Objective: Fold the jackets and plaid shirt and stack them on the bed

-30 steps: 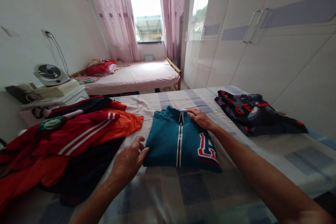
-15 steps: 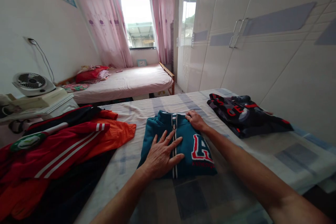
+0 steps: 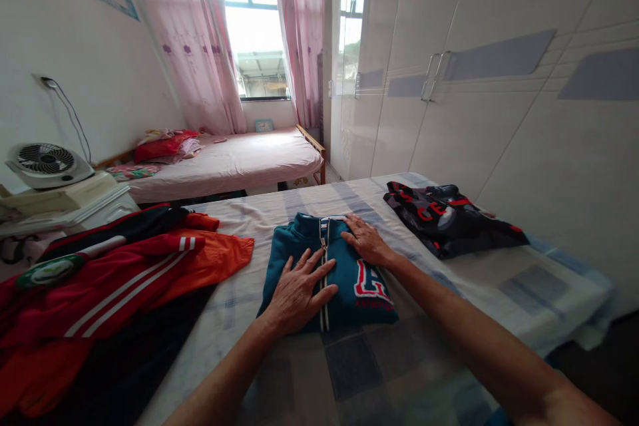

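Observation:
A folded teal zip-up jacket (image 3: 344, 306) lies front side up on the bed, its collar pointing away from me. It has a white-edged zipper and a red-and-white letter patch, partly covered by my right forearm. My left hand (image 3: 301, 289) rests flat on the jacket's left front and across the zipper, fingers spread. Near the collar, my right hand (image 3: 366, 239) lies palm down on the upper right part, its fingers stretched out over the cloth.
On the right sits a folded black garment (image 3: 449, 223) with red lettering. Red, orange and dark clothes (image 3: 144, 273) are heaped at left. The checked bedsheet (image 3: 349, 366) spreads beneath. Beyond are a fan (image 3: 44, 160), a pink bed (image 3: 239, 160) and a white wardrobe (image 3: 499, 133).
My right hand has shifted from the collar's corner onto the jacket's upper right front and lies flatter. My left hand stays spread on the jacket. The view has turned slightly right.

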Demonstrator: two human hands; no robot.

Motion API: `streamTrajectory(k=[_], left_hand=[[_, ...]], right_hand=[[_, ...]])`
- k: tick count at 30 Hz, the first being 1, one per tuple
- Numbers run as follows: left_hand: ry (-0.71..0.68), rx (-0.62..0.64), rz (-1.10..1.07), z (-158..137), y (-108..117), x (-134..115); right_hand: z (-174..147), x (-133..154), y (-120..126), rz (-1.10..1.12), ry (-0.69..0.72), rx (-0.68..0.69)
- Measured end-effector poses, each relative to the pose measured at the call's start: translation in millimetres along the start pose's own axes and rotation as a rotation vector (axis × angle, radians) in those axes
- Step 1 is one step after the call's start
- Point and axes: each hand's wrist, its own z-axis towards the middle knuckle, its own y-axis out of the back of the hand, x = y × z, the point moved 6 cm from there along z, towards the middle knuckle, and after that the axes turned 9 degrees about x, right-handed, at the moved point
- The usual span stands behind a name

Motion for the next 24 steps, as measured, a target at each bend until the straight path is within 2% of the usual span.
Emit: streamTrajectory(k=[3, 6, 8, 11, 13, 17, 19, 22, 24], left_hand=[[-0.150, 0.018, 0.066, -22.8, 4.1, -13.4], [-0.256, 0.043, 0.227, -44.7, -3.6, -24.2], [-0.213, 0.019, 0.323, -49.2, -9.9, -23.5], [-0.170, -0.020, 0.392, -44.5, -14.5, -21.3], [-0.159, -0.053, 0.389, -38.9, -9.4, -20.0], [-0.135, -0.149, 0.287, -32.5, 14.2, -14.7], [-0.153, -0.217, 0.265, -32.7, 22.5, -13.7], [-0.216, -0.285, 0.331, -36.9, 19.2, -16.9], [-0.258, -0.314, 0.411, -41.2, 10.0, -20.3]], right_hand=[[-31.2, -7.2, 27.5, 0.280, -0.116, -0.207], [-85.8, -11.9, 36.4, 0.658, -0.213, -0.345], [-125.6, -10.9, 30.4, 0.835, -0.271, -0.420], [-176.8, 0.9, 9.8, 0.974, -0.353, -0.514], [-195.8, 19.0, -12.7, 1.102, -0.380, -0.448], [-196.9, 70.8, -56.1, 1.499, -0.383, -0.154], [-181.5, 93.8, -62.6, 1.643, -0.289, -0.083], [-150.7, 112.5, -61.5, 1.750, -0.107, -0.133], [-134.8, 113.8, -63.9, 1.758, -0.107, -0.257]])
